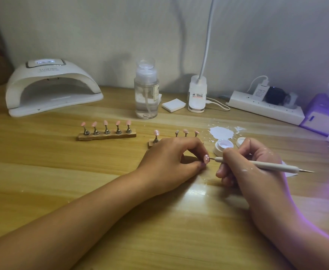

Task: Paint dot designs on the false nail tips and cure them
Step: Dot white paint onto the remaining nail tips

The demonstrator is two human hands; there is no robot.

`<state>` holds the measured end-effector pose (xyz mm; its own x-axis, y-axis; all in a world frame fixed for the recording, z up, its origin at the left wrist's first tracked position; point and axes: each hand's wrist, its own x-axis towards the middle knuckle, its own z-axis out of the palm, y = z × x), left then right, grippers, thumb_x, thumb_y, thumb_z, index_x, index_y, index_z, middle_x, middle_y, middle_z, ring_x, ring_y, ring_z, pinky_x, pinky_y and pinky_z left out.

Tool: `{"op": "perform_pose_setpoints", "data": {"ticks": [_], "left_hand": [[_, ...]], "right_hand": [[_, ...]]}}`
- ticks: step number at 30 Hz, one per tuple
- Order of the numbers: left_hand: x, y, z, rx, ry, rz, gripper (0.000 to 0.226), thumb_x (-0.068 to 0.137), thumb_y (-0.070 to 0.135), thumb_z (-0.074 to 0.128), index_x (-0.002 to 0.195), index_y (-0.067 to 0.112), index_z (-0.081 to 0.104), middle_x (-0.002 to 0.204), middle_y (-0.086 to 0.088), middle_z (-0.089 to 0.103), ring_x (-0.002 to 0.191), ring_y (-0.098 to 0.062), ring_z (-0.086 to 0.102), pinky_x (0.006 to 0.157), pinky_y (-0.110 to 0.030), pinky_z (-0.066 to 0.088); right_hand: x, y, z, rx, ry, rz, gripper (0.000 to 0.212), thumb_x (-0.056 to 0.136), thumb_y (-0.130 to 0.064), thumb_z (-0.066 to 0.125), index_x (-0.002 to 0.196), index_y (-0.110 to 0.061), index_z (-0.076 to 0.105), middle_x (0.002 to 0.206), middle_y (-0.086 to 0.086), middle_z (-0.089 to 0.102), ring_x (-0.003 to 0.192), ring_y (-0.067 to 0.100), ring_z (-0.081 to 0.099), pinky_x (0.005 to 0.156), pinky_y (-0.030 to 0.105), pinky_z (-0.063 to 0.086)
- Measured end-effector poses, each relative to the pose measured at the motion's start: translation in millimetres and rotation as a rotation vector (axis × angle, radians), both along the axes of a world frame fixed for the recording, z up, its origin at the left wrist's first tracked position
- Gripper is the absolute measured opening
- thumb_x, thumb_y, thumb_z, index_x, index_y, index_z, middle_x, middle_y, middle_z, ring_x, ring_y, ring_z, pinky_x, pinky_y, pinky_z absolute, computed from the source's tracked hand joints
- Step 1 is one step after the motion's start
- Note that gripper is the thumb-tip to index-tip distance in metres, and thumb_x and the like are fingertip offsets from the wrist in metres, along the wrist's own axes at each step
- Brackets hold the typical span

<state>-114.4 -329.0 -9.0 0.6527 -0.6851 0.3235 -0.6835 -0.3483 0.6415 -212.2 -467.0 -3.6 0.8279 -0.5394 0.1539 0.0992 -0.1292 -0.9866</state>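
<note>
My left hand (171,158) pinches a pink false nail tip (206,158) on its small stand, low over the table. My right hand (251,164) grips a grey dotting pen (267,166), and its fine point touches that nail tip. A wooden holder (106,135) at the left carries several pink tips on metal stands. A second holder (151,143) lies behind my left hand, partly hidden, with pink tips showing above my knuckles. An open white gel pot (223,146) sits just behind my right hand, its lid (241,142) beside it.
A white curing lamp (50,88) stands at the back left, opening toward me. A clear pump bottle (146,90), white pads (173,104), a desk lamp base (197,94) and a power strip (265,107) line the back. White spilled paint (221,132) marks the table. A purple box (323,114) sits at right.
</note>
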Motion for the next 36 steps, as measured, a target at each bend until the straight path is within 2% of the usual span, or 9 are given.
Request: {"op": "perform_pose_setpoints", "data": {"ticks": [10,14,17,20,22,27,31,33,36], "left_hand": [[0,0,-1,-0.001,0.018,0.008,0.019,0.083,0.025,0.072,0.078,0.041,0.063,0.073,0.035,0.059,0.058,0.008,0.05,0.058,-0.018,0.031],[0,0,-2,-0.009,0.03,-0.002,0.017,0.083,0.024,0.072,0.08,0.038,0.065,0.079,0.03,0.064,0.058,0.013,0.05,0.059,-0.015,0.031],[0,0,-2,-0.016,0.03,-0.01,0.016,0.083,0.022,0.072,0.081,0.037,0.066,0.08,0.028,0.065,0.058,0.018,0.049,0.058,-0.008,0.029],[0,1,-3,-0.011,0.032,-0.005,0.017,0.083,0.022,0.073,0.08,0.038,0.066,0.078,0.029,0.063,0.058,0.018,0.049,0.058,-0.008,0.03],[0,0,-3,-0.021,0.042,-0.009,0.017,0.083,0.02,0.073,0.08,0.036,0.067,0.079,0.029,0.064,0.056,0.019,0.049,0.058,-0.007,0.03],[-2,0,-2,-0.02,0.038,-0.004,0.014,0.083,0.021,0.073,0.082,0.034,0.068,0.082,0.027,0.065,0.057,0.019,0.049,0.058,-0.007,0.03],[-2,0,-2,-0.007,0.03,0.001,0.012,0.082,0.024,0.072,0.083,0.035,0.068,0.087,0.024,0.067,0.058,0.018,0.049,0.06,-0.015,0.031],[-2,0,-2,-0.006,0.026,0.003,0.013,0.082,0.024,0.072,0.083,0.035,0.068,0.087,0.025,0.067,0.058,0.018,0.049,0.06,-0.014,0.031],[-3,0,-1,-0.002,0.02,-0.001,0.013,0.082,0.024,0.072,0.082,0.036,0.067,0.088,0.024,0.068,0.059,0.02,0.049,0.06,-0.01,0.03]], "right_hand": [[0,0,-2,0.01,-0.016,-0.011,0.031,0.084,-0.009,0.065,0.061,-0.019,0.047,0.055,0.011,0.066,0.043,0.012,0.054,0.043,0.02,0.045],[1,-2,-2,0.072,-0.154,-0.093,0.029,0.09,-0.008,0.062,0.068,-0.018,0.047,0.049,0.002,0.057,0.039,0.008,0.045,0.039,0.016,0.038],[3,-9,-1,0.009,-0.237,-0.165,0.023,0.095,-0.015,0.065,0.079,-0.02,0.05,0.051,-0.004,0.052,0.041,0.009,0.039,0.039,0.018,0.033],[5,-20,-1,-0.101,-0.192,-0.205,0.015,0.092,-0.028,0.072,0.083,-0.021,0.062,0.061,-0.006,0.059,0.047,0.006,0.045,0.039,0.018,0.037],[7,-26,-5,-0.101,-0.117,-0.205,0.019,0.093,-0.036,0.07,0.086,-0.019,0.068,0.062,-0.007,0.06,0.046,0.007,0.045,0.039,0.02,0.037],[11,-32,-15,-0.191,-0.013,-0.183,0.024,0.098,-0.041,0.06,0.086,-0.023,0.068,0.058,-0.009,0.061,0.04,0.009,0.044,0.037,0.025,0.035],[12,-34,-18,-0.236,-0.009,-0.172,0.021,0.098,-0.043,0.06,0.086,-0.028,0.07,0.066,-0.01,0.065,0.047,0.011,0.048,0.046,0.028,0.037],[13,-34,-18,-0.262,-0.003,-0.16,0.019,0.097,-0.043,0.061,0.087,-0.031,0.07,0.071,-0.012,0.067,0.055,0.015,0.05,0.057,0.029,0.036],[14,-34,-19,-0.276,0.0,-0.144,0.017,0.097,-0.043,0.061,0.087,-0.033,0.07,0.066,-0.014,0.065,0.059,0.016,0.05,0.062,0.034,0.037]]}}
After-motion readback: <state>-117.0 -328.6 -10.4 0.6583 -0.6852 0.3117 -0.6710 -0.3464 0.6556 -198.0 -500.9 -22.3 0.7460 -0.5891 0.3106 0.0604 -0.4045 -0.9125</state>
